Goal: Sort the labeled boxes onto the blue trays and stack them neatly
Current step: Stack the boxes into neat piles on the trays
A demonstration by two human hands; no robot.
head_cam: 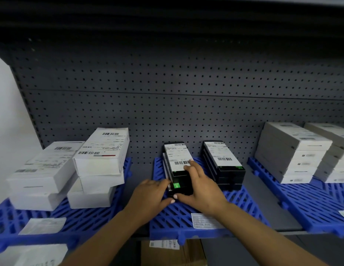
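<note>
The right hand (200, 186) covers the near end of the left black stack (178, 166), so the boxes under its top one barely show. Label print on every box is too small to read. The right blue tray (311, 204) and the far-right white stack (338, 150) run off the picture's edge. The cardboard box (173, 254) below the shelf is cut off at the bottom.

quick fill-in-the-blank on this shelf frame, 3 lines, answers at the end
1. Both hands are on a stack of ____ boxes.
2. That stack sits on the ____ of three blue trays.
3. The boxes on the left tray are ____.

Answers: black; middle; white
</note>
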